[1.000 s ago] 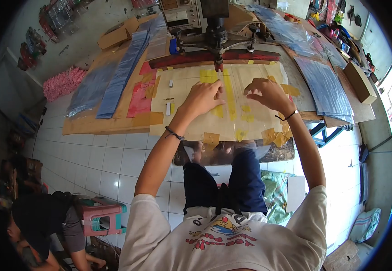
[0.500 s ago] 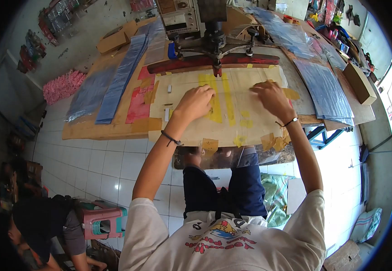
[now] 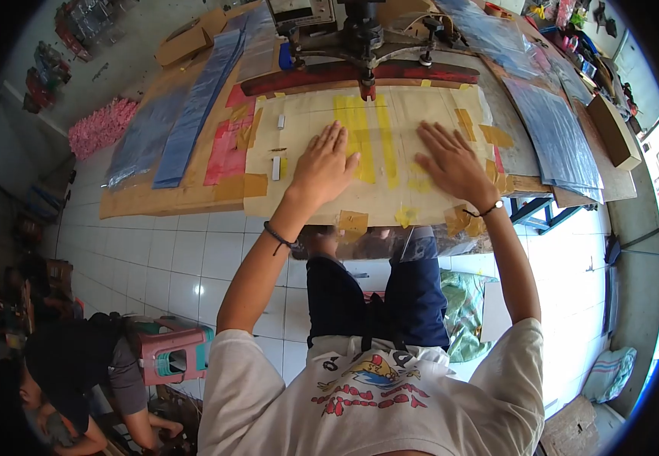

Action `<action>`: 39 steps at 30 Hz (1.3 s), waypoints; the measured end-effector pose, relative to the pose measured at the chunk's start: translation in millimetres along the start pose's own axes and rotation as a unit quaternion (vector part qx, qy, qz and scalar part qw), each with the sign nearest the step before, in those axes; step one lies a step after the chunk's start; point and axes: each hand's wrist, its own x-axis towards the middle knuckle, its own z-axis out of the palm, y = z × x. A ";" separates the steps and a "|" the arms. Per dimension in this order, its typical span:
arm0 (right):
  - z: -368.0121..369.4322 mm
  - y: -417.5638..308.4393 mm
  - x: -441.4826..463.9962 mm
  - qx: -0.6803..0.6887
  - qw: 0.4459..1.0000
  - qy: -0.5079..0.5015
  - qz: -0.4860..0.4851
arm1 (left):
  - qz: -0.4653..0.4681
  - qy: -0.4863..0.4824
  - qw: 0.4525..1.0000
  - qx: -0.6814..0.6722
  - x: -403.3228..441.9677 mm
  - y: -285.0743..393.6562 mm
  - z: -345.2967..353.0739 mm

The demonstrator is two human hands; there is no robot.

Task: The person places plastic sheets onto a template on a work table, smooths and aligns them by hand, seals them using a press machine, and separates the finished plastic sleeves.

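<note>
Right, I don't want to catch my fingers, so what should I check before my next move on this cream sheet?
1. Left hand open, palm down on the cream sheet: ok.
2. Right hand open, palm down, gripping nothing: ok.
3. Fingers out from under the red bar: ok, there is a gap.
4. Red bar lifted off the surface below: cannot tell from this angle.
5. Brown tape at the near right corner smooth: not ok, it looks crumpled.

Left hand: laid flat on the taped sheet, left hand palm down.
Right hand: right hand spread on the same sheet.
Machine bar: red bar held beyond both hands' fingertips.
</note>
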 end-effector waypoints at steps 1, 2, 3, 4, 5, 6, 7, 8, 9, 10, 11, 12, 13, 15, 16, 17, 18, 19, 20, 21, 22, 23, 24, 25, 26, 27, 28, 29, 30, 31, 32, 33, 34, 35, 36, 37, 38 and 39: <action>-1.1 7.0 -4.1 -0.006 1.000 0.001 0.017 | -0.010 -0.001 1.000 -0.001 -2.3 -2.5 -2.9; -2.0 14.2 -7.7 -0.012 0.999 0.003 0.034 | -0.020 -0.001 1.000 0.010 -3.0 -4.8 -3.0; -2.3 18.8 -10.1 -0.019 0.999 0.005 0.051 | -0.029 -0.001 0.999 0.021 -3.3 -6.6 -3.4; -1.5 20.9 -11.6 -0.029 0.997 0.009 0.068 | -0.039 0.000 0.999 0.032 -3.9 -7.5 -3.7; 0.0 22.5 -12.8 -0.039 0.995 0.015 0.087 | -0.051 -0.009 0.998 0.043 -3.9 -7.6 -4.3; 1.7 22.6 -13.2 -0.049 0.993 0.022 0.106 | -0.061 -0.017 0.996 0.055 -2.8 -6.7 -6.8; 3.5 21.4 -13.0 -0.040 0.993 0.031 0.109 | -0.071 -0.024 0.995 0.068 -1.1 -5.1 -9.3; 5.0 19.6 -12.3 -0.055 0.992 0.026 0.112 | -0.059 -0.004 0.995 0.085 -1.7 0.4 -9.0; 6.0 14.8 -10.2 -0.070 0.991 0.021 0.113 | -0.047 0.016 0.993 0.103 -3.8 8.8 -7.1; 6.5 9.5 -6.0 -0.085 0.989 0.019 0.116 | -0.035 0.037 0.991 0.122 -3.5 15.6 -6.5; 7.3 2.4 -1.2 -0.068 0.992 0.020 0.105 | -0.024 0.020 0.995 0.093 -2.2 21.0 -4.7; 9.3 -6.6 2.0 -0.050 0.994 0.018 0.094 | -0.014 0.002 0.998 0.062 -2.9 25.7 -0.2; 11.7 -13.9 2.9 -0.033 0.996 0.014 0.083 | -0.006 -0.018 0.999 0.030 -5.7 27.5 3.8; 15.0 -20.2 9.7 -0.020 0.997 0.001 0.079 | -0.018 -0.027 0.999 0.029 1.2 17.8 3.6; 15.2 -20.3 15.4 -0.014 0.997 -0.002 0.077 | -0.022 -0.028 0.999 0.030 8.2 11.7 2.1; 14.8 -18.4 20.9 -0.016 0.996 -0.011 0.082 | -0.029 -0.039 0.998 0.035 13.3 7.2 0.8; 14.7 -15.5 26.6 -0.017 0.996 -0.020 0.088 | -0.036 -0.050 0.997 0.041 18.1 2.2 0.1; 15.1 -12.7 32.6 -0.018 0.995 -0.028 0.092 | -0.044 -0.060 0.996 0.047 22.8 -3.1 -1.1; 15.6 -9.4 38.3 -0.010 0.994 -0.040 0.103 | -0.048 -0.073 0.995 0.057 28.6 -8.4 -2.8; 16.3 -5.0 44.7 -0.002 0.992 -0.050 0.113 | -0.051 -0.084 0.993 0.067 35.8 -13.6 -4.7; 17.7 -1.9 52.2 0.005 0.991 -0.058 0.123 | -0.054 -0.094 0.991 0.078 43.1 -18.5 -7.0; 22.5 -0.3 59.9 0.003 0.990 -0.063 0.125 | -0.063 -0.104 0.989 0.082 49.2 -22.6 -8.8; 29.7 2.0 69.5 0.001 0.990 -0.065 0.127 | -0.071 -0.111 0.987 0.088 57.3 -28.3 -9.3; 33.7 3.0 80.3 -0.001 0.989 -0.066 0.129 | -0.078 -0.118 0.985 0.094 66.1 -34.5 -11.1; 38.3 3.6 89.9 -0.003 0.989 -0.061 0.131 | -0.087 -0.118 0.985 0.094 72.9 -40.5 -11.7; 41.6 1.5 98.5 -0.004 0.989 -0.057 0.134 | -0.095 -0.118 0.984 0.093 78.5 -46.2 -10.4; 40.6 -3.0 106.2 -0.006 0.989 -0.053 0.136 | -0.103 -0.118 0.983 0.092 83.9 -52.2 -8.2; 39.6 -7.1 113.3 -0.013 0.988 -0.055 0.143 | -0.109 -0.103 0.985 0.083 88.1 -58.3 -5.1; 43.1 -6.2 119.7 -0.012 0.988 -0.043 0.145 | -0.116 -0.089 0.987 0.072 91.5 -65.0 0.1; 51.7 -5.1 127.4 -0.011 0.989 -0.033 0.146 | -0.123 -0.075 0.988 0.060 92.5 -66.8 -1.2; 61.0 -3.7 134.0 -0.010 0.989 -0.023 0.146 | -0.124 -0.075 0.988 0.062 93.3 -68.6 -1.5; 66.8 -3.2 137.5 -0.008 0.989 -0.021 0.144 | -0.125 -0.077 0.987 0.064 92.5 -69.2 -3.1; 64.9 -8.1 136.2 0.001 0.990 -0.020 0.141 | -0.127 -0.079 0.987 0.066 91.7 -70.0 -4.7; 64.3 -12.9 132.4 0.009 0.990 -0.022 0.139 | -0.131 -0.070 0.986 0.072 90.8 -70.1 -4.8; 62.4 -16.5 129.7 0.016 0.990 -0.024 0.135 | -0.130 -0.055 0.987 0.073 92.1 -72.7 -4.9; 60.8 -19.0 126.8 0.020 0.990 -0.021 0.135 | -0.129 -0.044 0.988 0.072 92.2 -74.2 -2.6; 58.0 -19.5 126.5 0.023 0.991 -0.020 0.131 | -0.128 -0.035 0.989 0.070 91.7 -75.2 0.9; 55.3 -19.7 126.0 0.027 0.991 -0.020 0.129 | -0.125 -0.026 0.989 0.076 92.2 -75.9 2.8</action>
